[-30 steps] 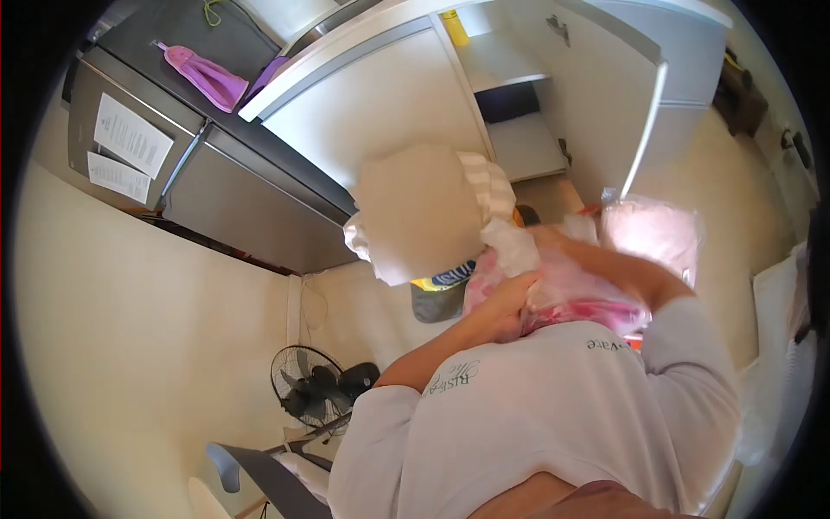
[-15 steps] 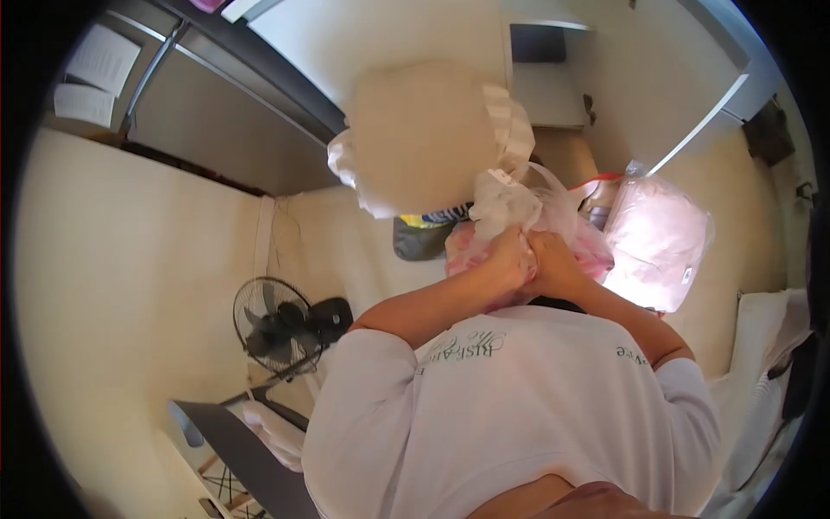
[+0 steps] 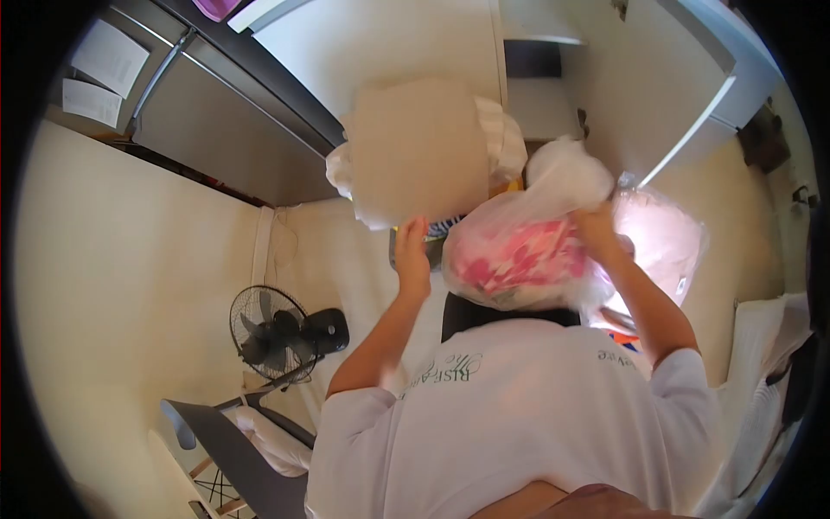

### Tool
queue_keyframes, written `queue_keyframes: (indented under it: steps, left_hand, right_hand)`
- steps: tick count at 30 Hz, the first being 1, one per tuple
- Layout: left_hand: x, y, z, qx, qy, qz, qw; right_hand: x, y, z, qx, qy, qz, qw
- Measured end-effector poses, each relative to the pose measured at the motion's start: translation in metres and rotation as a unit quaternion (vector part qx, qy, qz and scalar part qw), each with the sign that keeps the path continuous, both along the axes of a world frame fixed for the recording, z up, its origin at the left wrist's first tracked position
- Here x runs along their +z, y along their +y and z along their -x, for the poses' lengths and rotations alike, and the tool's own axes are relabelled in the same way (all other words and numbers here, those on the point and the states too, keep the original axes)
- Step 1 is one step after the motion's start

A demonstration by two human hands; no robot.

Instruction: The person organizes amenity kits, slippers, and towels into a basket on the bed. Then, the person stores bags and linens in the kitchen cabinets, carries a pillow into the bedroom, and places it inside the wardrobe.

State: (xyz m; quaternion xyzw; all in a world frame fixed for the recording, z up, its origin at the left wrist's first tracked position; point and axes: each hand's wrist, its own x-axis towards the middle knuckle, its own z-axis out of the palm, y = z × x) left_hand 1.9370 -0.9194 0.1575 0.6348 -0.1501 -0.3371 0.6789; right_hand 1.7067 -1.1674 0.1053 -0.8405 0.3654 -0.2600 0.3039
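Note:
My right hand (image 3: 596, 232) is closed round the gathered neck of a clear plastic bag (image 3: 519, 255). Pink and white patterned, soft-looking contents show through the bag, which is full and sits before my torso. Its bunched top puffs up above my fist. To the left of the bag, my left hand (image 3: 413, 259) is raised with its fingers stretched out, holding nothing. Just beyond its fingertips is a large beige, flat-topped bundle (image 3: 419, 151) with white plastic ruffled at its sides.
A pink package (image 3: 661, 242) in clear wrap lies right of my right arm. An open cabinet door (image 3: 648, 86) stands at the upper right. On the left are a black fan (image 3: 272, 333), a grey chair (image 3: 233, 450) and a dark refrigerator (image 3: 216, 121).
Both hands were together at the bag's neck. My left hand has let go and moved left, opening. My right hand has moved right and up, still gripping the bag, which now shows more fully.

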Motion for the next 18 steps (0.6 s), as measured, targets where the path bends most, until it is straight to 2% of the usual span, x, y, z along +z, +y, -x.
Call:
queue_keyframes:
  steps: [1, 2, 3, 4, 5, 6, 7, 8, 9, 10, 11, 12, 13, 15, 18]
  left_hand:
    - [-0.051, -0.001, -0.008, 0.003, 0.050, -0.014, 0.999]
    - [-0.082, -0.004, -0.004, 0.005, 0.103, -0.031, 0.994]
    - [-0.076, -0.011, 0.023, -0.020, 0.015, -0.067, 0.997]
    - [-0.064, -0.025, 0.049, -0.046, -0.074, -0.100, 0.991]
    - [-0.062, -0.046, 0.055, -0.057, -0.016, -0.035, 0.998]
    - [-0.063, -0.065, 0.056, -0.066, 0.043, 0.026, 0.997]
    - [-0.069, -0.087, 0.058, -0.069, 0.148, 0.004, 0.987]
    - [-0.049, -0.110, 0.074, -0.043, 0.214, -0.052, 0.974]
    - [-0.055, -0.128, 0.084, -0.104, 0.268, -0.058, 0.956]
    - [-0.039, -0.140, 0.081, -0.310, 0.332, -0.048, 0.889]
    - [-0.043, -0.154, 0.091, -0.377, 0.378, -0.057, 0.844]
    - [-0.067, -0.170, 0.096, -0.443, 0.465, -0.076, 0.763]
    - [-0.071, -0.184, 0.109, -0.408, 0.563, -0.114, 0.709]
    - [-0.056, -0.211, 0.109, -0.411, 0.628, -0.082, 0.656]
    - [-0.017, -0.264, 0.082, -0.376, 0.638, 0.073, 0.668]
  right_hand:
    - [0.027, -0.014, 0.002, -0.044, -0.031, -0.046, 0.997]
    - [0.091, -0.009, 0.000, -0.169, -0.190, -0.413, 0.875]
    - [0.133, -0.007, 0.001, -0.217, -0.247, -0.455, 0.828]
    - [0.144, -0.022, 0.002, -0.265, -0.330, -0.445, 0.789]
    - [0.167, -0.030, 0.003, -0.230, -0.403, -0.449, 0.764]
    - [0.181, -0.040, 0.007, -0.273, -0.381, -0.414, 0.781]
    - [0.183, -0.052, 0.014, -0.242, -0.419, -0.436, 0.759]
    - [0.184, -0.066, 0.022, -0.205, -0.458, -0.454, 0.736]
    - [0.187, -0.079, 0.022, -0.166, -0.495, -0.469, 0.712]
    - [0.191, -0.086, 0.015, -0.177, -0.527, -0.437, 0.707]
    - [0.191, -0.087, 0.007, -0.190, -0.557, -0.406, 0.699]
    - [0.192, -0.092, -0.003, -0.203, -0.586, -0.375, 0.689]
    - [0.195, -0.101, -0.014, -0.212, -0.600, -0.354, 0.685]
    - [0.205, -0.120, -0.039, -0.222, -0.632, -0.315, 0.672]
    - [0.232, -0.150, -0.085, -0.191, -0.695, -0.382, 0.578]
